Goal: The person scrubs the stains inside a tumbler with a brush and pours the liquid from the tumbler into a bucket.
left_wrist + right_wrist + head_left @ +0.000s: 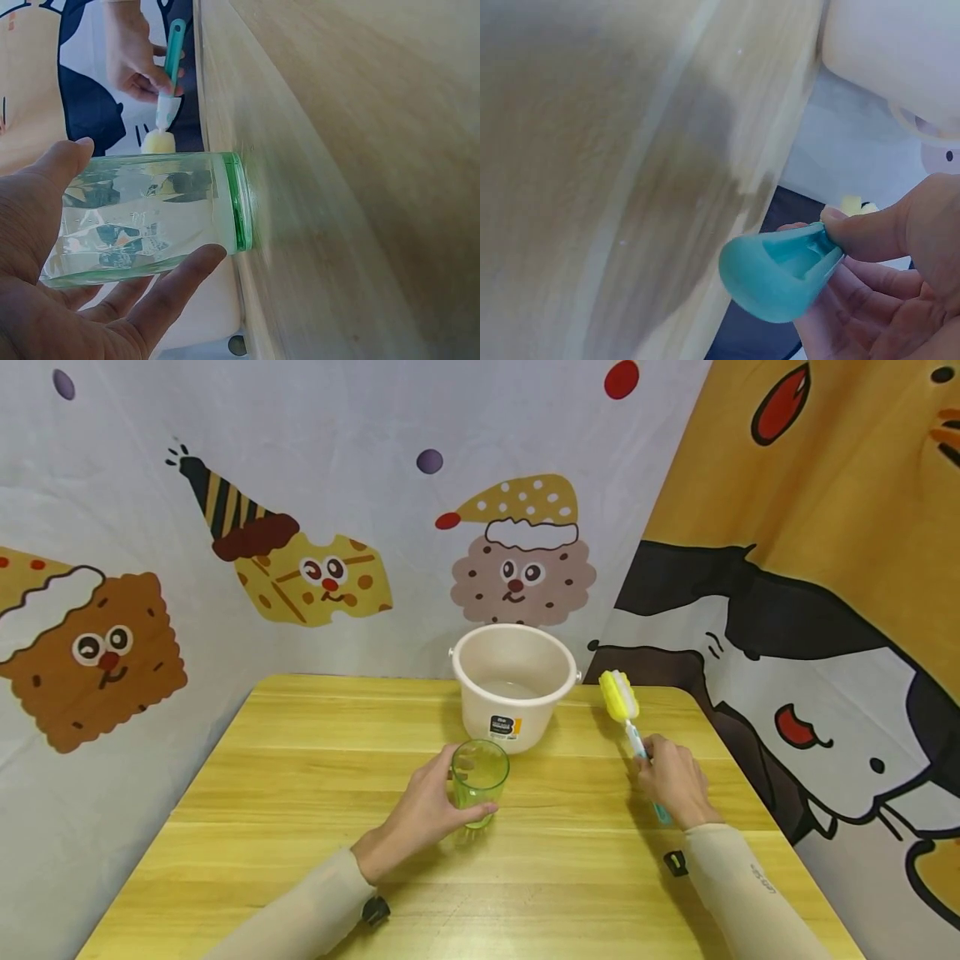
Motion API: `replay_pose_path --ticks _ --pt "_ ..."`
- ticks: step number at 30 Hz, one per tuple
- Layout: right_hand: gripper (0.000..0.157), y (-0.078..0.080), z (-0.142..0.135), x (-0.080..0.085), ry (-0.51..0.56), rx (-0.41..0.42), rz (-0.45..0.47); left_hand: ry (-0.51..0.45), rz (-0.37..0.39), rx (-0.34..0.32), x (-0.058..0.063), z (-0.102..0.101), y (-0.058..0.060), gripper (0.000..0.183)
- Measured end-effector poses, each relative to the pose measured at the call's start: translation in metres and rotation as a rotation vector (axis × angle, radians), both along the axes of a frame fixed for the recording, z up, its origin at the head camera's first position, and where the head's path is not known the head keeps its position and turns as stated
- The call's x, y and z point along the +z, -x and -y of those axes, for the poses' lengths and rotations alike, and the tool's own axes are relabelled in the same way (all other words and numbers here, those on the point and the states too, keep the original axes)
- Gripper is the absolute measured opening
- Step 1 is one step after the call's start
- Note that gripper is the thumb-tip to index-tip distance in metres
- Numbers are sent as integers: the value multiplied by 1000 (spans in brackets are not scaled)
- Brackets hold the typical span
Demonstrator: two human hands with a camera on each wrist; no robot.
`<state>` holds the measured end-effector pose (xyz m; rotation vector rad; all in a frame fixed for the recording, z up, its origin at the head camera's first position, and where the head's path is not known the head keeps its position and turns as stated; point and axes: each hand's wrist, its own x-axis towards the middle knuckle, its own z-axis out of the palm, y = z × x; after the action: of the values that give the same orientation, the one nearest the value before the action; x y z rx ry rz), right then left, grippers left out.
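My left hand holds a clear green glass, thumb on the near side and fingers round the far side. In the left wrist view the glass has its thick green base right at the tabletop. To the right, my right hand pinches the handle of a bottle brush, whose yellow and white sponge head points away from me. The handle's teal, hollow end fills the middle of the right wrist view, with the thumb pressed beside it.
A white bucket with a label on its front stands behind the glass, at the back of the wooden table. Cloth with cartoon prints hangs behind and beside the table.
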<state>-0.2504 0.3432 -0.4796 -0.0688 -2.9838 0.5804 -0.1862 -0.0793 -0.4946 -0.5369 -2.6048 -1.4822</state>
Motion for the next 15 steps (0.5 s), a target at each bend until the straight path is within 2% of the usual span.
replay_pose_path --ticks 15 --pt "32 -5 15 14 38 52 -147 4 18 -7 -1 1 1 96"
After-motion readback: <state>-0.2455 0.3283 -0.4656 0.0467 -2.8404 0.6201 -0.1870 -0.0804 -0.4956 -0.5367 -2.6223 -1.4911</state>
